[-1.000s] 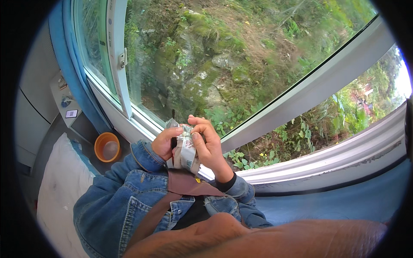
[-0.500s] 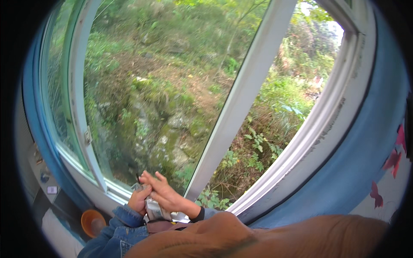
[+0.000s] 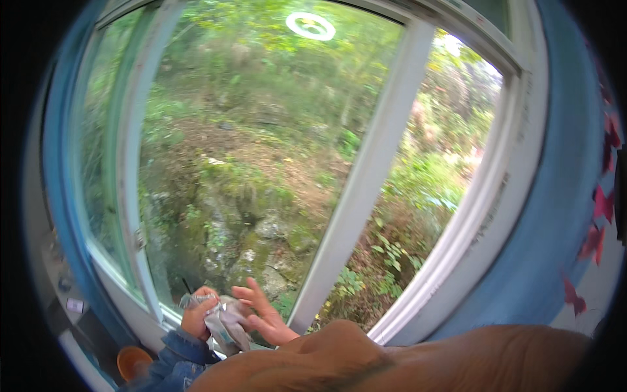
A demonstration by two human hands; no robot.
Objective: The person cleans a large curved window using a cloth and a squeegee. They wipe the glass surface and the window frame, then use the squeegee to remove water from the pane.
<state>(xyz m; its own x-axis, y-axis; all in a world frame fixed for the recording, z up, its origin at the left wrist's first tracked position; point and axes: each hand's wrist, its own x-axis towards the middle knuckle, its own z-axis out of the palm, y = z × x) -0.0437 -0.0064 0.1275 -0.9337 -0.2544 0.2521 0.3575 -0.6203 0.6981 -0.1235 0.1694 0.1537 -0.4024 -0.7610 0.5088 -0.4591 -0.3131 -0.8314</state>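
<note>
Head view shows a crumpled grey-white packet [image 3: 228, 323] before the window's [image 3: 313, 163] lower part. Left hand [image 3: 197, 319]: grip clamped on the packet. Right hand [image 3: 264, 317]: grip apart, fingers spread beside the packet; contact cannot be told. Orange bucket [image 3: 133, 362] lies below the window's left corner; red cutouts [image 3: 593, 245] hang right of the window.

No text, number or sign is readable. Marks on the crumpled silvery packet [image 3: 230, 324] in the left hand [image 3: 196, 317] are blurred; a small pale rectangle [image 3: 75, 305] at left shows indistinct marking.
</note>
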